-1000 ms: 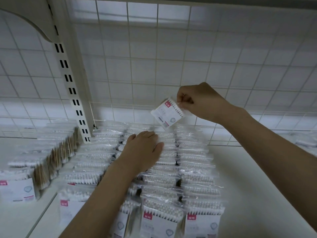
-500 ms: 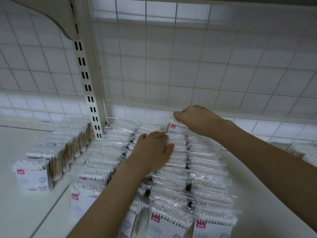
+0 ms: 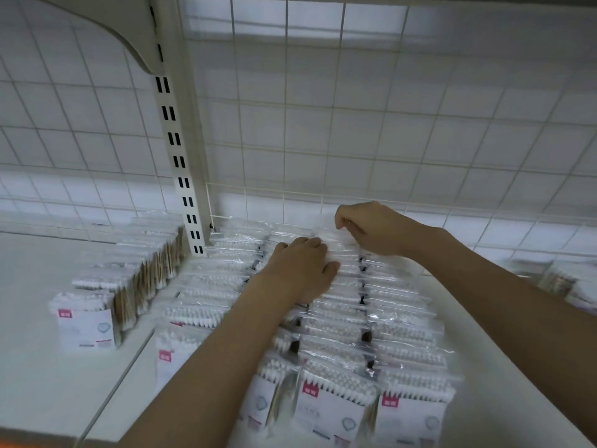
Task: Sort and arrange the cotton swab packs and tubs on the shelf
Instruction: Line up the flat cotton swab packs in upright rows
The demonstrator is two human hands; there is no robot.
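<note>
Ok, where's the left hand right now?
In the head view the left hand rests flat on the middle rows of cotton swab packs, near the back, just left of the right hand.

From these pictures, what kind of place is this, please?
Probably a shop shelf being stocked: rows of identical cotton swab packs, a wire grid back panel, and a slotted shelf upright of the kind used in retail racking.

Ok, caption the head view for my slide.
Left hand rests on rows of cotton swab packs; right hand tucks one in at the back.
</note>
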